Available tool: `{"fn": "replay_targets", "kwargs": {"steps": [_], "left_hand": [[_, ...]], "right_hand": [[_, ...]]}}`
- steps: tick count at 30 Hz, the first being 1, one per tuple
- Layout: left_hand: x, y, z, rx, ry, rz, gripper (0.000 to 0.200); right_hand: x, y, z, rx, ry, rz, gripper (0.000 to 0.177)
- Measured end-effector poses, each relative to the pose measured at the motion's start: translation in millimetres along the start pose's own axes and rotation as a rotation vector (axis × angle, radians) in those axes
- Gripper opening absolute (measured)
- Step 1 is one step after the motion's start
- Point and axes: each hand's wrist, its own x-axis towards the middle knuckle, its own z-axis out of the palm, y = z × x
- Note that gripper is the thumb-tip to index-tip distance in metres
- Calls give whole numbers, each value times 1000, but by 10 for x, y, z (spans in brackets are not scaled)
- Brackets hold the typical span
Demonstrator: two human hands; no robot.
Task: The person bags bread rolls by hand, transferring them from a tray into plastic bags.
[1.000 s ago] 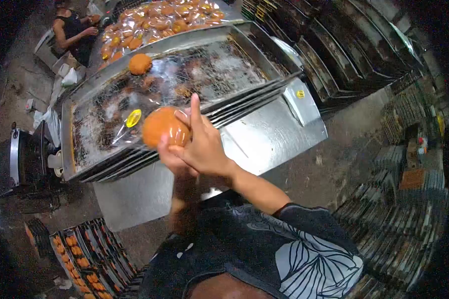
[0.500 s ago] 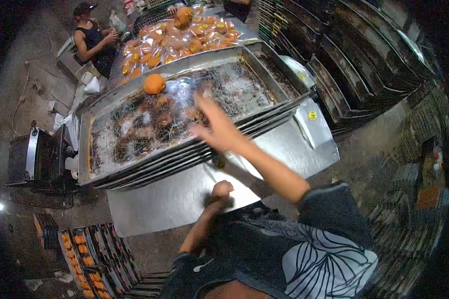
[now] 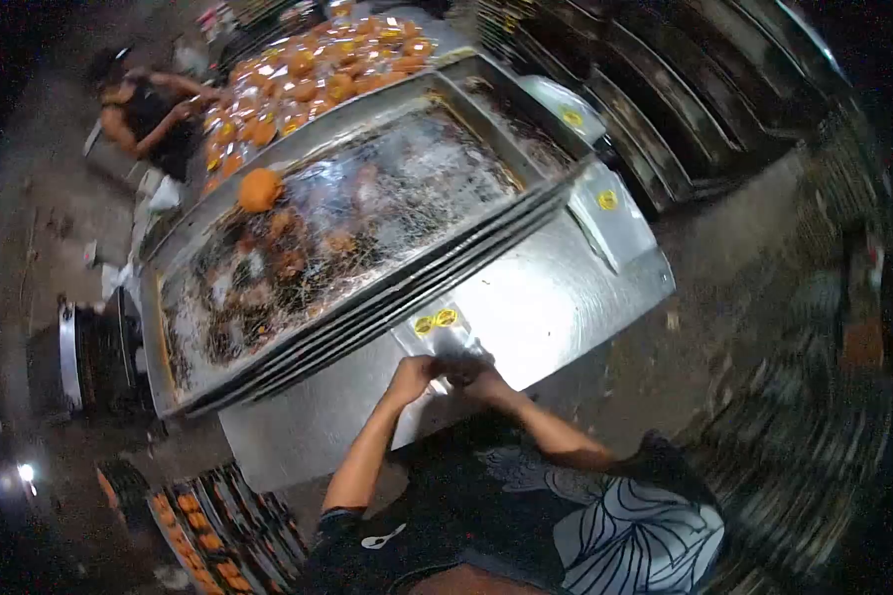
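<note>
Both of my hands are together over the near part of the steel table. My left hand point(image 3: 415, 377) is closed on the near edge of clear plastic bags point(image 3: 435, 322) with yellow round labels. Close beside it, my right hand point(image 3: 483, 384) is closed at the same edge; its fingertips are partly hidden in shadow and blur. Beyond the hands, one round orange-brown bun point(image 3: 260, 189) sits toward the far left side of a large, greasy, crumb-strewn baking tray point(image 3: 367, 283), the top one of a stack.
Bagged buns point(image 3: 308, 84) are heaped behind the tray. More labelled bags point(image 3: 610, 213) lie at the steel table's point(image 3: 318, 426) right end. Stacked trays point(image 3: 665, 109) stand at the right, and racks of buns point(image 3: 198, 535) at the lower left. Another person point(image 3: 149, 114) sits at the far left.
My right hand has come back from over the tray to the bags beside my left hand. The view has shifted, and the other person's arms have moved.
</note>
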Motion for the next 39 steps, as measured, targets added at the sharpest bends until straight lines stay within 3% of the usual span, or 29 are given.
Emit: {"fn": "replay_targets", "kwargs": {"steps": [1, 4, 5, 6, 8, 10, 11, 13, 15, 17, 20, 21, 23, 25, 27, 29, 31, 32, 33, 34, 35, 36, 37, 38, 39], "left_hand": [[-26, 185, -53, 38, 54, -65, 17], [7, 43, 129, -97, 90, 59, 18], [27, -108, 287, -275, 90, 55, 19], [51, -210, 341, -481, 5, 120, 20], [74, -303, 345, -697, -55, 194, 21], [-22, 218, 123, -421, -208, -147, 23], [8, 113, 88, -347, -305, -19, 23], [-54, 244, 12, -269, -333, 13, 21], [-206, 347, -65, -259, -97, 371, 14], [-278, 298, -76, -416, 81, 305, 13], [-364, 325, -193, -685, 88, 157, 12], [-421, 426, -282, -694, 99, 157, 12], [-519, 635, -422, -419, 114, 126, 10], [-523, 708, -466, -441, 181, 70, 11], [-583, 910, -579, -276, 636, 339, 12], [-687, 1044, -636, -98, 694, 557, 6], [-782, 1199, -800, -100, 682, 728, 3], [-758, 1163, -834, -373, 726, 646, 7], [-665, 974, -904, -369, 861, 648, 30], [-628, 849, -1007, -821, 789, 615, 58], [-678, 813, -1247, -1159, 804, 532, 66], [-766, 723, -1485, -1396, 689, 557, 58], [-855, 633, -1722, -1636, 579, 563, 53], [-1064, 384, -1960, -1391, 737, 439, 46], [-1211, 204, -2118, -1416, 822, 423, 43]], "right_hand": [[-45, -20, -51, 93, -4, 79, 31], [-220, -35, -1, 149, 94, 258, 31], [-235, -61, 41, 119, 172, 331, 30], [-208, -353, -86, -26, 293, 210, 24], [-139, -705, -270, -53, 297, 253, 24], [-109, -856, -316, -107, 312, 256, 24], [-120, -853, -286, -123, 287, 239, 24], [-135, -826, -209, -61, 399, 253, 21], [-129, -999, -242, -78, 317, 222, 22], [-86, -1172, -255, -113, 298, 252, 22], [-5, -1357, -229, -133, 243, 245, 20], [22, -1382, -213, -150, 250, 214, 19], [20, -1339, -115, -147, 260, 190, 17], [68, -1360, -119, -145, 274, 154, 16], [210, -1641, -240, 140, 104, 398, 24], [510, -1706, -405, 558, 99, 430, 35], [865, -1866, -556, 889, 198, 181, 47], [1028, -2057, -524, 994, 201, 24, 53], [1155, -2452, -381, 1121, 147, -108, 68], [1222, -2613, -183, 1367, 63, -143, 74], [1283, -2670, -31, 1600, -263, -139, 61], [1311, -2533, 253, 1613, -426, -46, 53], [1325, -2696, 471, 1627, -442, 205, 48], [1531, -2844, 542, 1430, -571, 360, 48], [1857, -2794, 550, 747, -593, 38, 53]]}}
